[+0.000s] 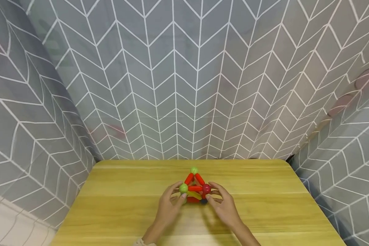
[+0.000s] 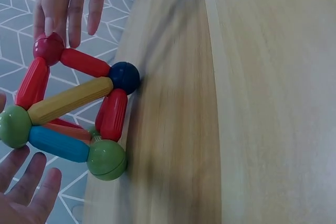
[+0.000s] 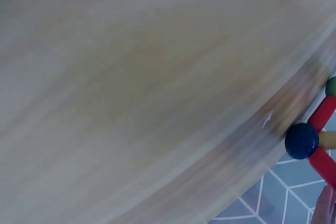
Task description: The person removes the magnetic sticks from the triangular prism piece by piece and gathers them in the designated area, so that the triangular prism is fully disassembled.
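Observation:
A toy frame of balls and rods (image 1: 195, 188) stands near the middle of the table, between both hands. My left hand (image 1: 169, 205) pinches its upper green ball (image 1: 183, 188) from the left. On the other side my right hand (image 1: 226, 206) has thumb and fingers round the crimson ball (image 1: 206, 188). A red rod joins those two balls, and two more red rods meet at a far green ball (image 1: 194, 170). In the left wrist view a yellow rod (image 2: 73, 98) runs to a dark blue ball (image 2: 126, 78); a blue rod (image 2: 59, 142) leads to a lower green ball (image 2: 106, 159).
The wooden table (image 1: 126, 205) has rounded far corners. Grey curtains (image 1: 184, 85) with a white zigzag pattern hang behind it and along both sides. Only part of the frame, with its dark blue ball (image 3: 302, 141), enters the right wrist view.

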